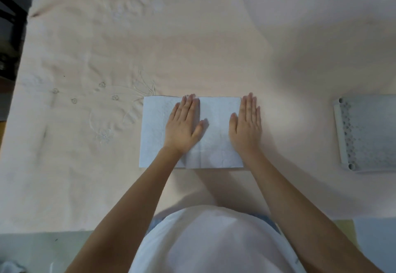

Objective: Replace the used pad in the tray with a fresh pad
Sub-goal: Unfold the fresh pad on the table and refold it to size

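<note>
A folded white pad (216,135) lies flat on the pale pink cloth (192,48) in the middle of the view. My left hand (183,126) presses on its left half with straight fingers. Over the pad's right edge my right hand (246,125) lies flat, fingers straight and together. The grey tray (342,135) with a honeycomb grid stands at the far right, apart from both hands, partly cut off by the frame edge. Whether a pad lies in the tray I cannot tell.
The pink cloth with faint embroidered flowers (105,135) covers the whole surface. A dark piece of furniture (10,37) stands past the cloth's left edge. The cloth's near edge runs just before my body (214,240).
</note>
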`<move>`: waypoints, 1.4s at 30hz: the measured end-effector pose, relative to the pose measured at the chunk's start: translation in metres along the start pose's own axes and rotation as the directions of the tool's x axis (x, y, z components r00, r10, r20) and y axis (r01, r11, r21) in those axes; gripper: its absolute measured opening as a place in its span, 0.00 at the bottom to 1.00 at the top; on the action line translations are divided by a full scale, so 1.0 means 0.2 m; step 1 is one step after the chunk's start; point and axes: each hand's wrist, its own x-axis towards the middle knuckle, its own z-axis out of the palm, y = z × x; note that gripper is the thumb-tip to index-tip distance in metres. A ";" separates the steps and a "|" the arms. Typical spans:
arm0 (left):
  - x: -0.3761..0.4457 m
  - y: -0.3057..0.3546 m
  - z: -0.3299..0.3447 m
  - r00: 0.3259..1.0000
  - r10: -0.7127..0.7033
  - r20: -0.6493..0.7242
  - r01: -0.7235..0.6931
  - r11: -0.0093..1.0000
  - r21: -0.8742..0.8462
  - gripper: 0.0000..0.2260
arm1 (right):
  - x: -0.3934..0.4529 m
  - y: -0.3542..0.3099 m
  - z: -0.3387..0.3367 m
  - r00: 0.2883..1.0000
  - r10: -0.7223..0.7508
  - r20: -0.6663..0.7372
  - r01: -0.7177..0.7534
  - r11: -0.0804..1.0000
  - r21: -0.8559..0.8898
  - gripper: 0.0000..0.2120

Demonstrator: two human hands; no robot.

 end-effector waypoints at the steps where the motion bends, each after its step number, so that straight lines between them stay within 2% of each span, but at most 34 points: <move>1: -0.04 0.00 -0.02 0.998 0.060 -0.030 -0.059 0.997 0.040 0.30 | -0.03 0.01 -0.02 0.999 -0.018 -0.029 0.018 1.000 0.007 0.27; 3: -0.15 0.03 0.01 0.987 0.149 -0.063 -0.142 0.984 0.109 0.28 | -0.13 -0.02 -0.05 0.989 -0.143 -0.037 0.144 0.989 0.028 0.26; 4: -0.21 0.04 0.04 0.986 0.151 -0.067 -0.142 0.982 0.128 0.27 | -0.20 -0.05 -0.05 0.975 -0.220 -0.007 0.221 0.975 0.038 0.26; 6: -0.30 0.05 0.10 0.996 0.061 -0.058 -0.053 0.990 0.134 0.26 | -0.31 -0.11 -0.03 0.951 -0.300 0.079 0.299 0.954 0.030 0.26; 9: -0.32 0.03 0.15 0.998 -0.061 -0.026 0.063 0.992 0.112 0.28 | -0.34 -0.12 0.01 0.955 -0.257 0.146 0.263 0.965 -0.024 0.26; 16: -0.30 0.04 0.17 0.996 -0.082 -0.018 0.083 0.991 0.101 0.27 | -0.35 -0.09 0.02 0.950 -0.236 0.206 0.259 0.961 -0.094 0.27; 20: -0.29 0.05 0.16 0.989 -0.140 -0.042 0.141 0.990 0.030 0.28 | -0.35 -0.09 0.03 0.953 -0.221 0.208 0.245 0.965 -0.098 0.27; 25: -0.28 0.05 0.17 0.995 -0.099 -0.020 0.101 0.990 0.096 0.28 | -0.34 -0.09 0.02 0.944 -0.230 0.235 0.255 0.963 -0.084 0.28; 31: -0.28 0.05 0.17 0.996 -0.084 -0.031 0.087 0.992 0.090 0.26 | -0.34 -0.13 -0.02 0.949 -0.216 0.228 0.238 0.968 -0.074 0.28; 35: -0.29 0.04 0.18 0.997 -0.062 -0.039 0.066 0.992 0.105 0.26 | -0.36 -0.31 0.01 0.924 -0.305 0.231 0.320 0.947 -0.027 0.26; 42: -0.28 0.04 0.17 0.997 -0.079 -0.004 0.079 0.991 0.104 0.27 | -0.34 -0.18 0.02 0.884 -0.374 0.282 0.392 0.920 -0.010 0.26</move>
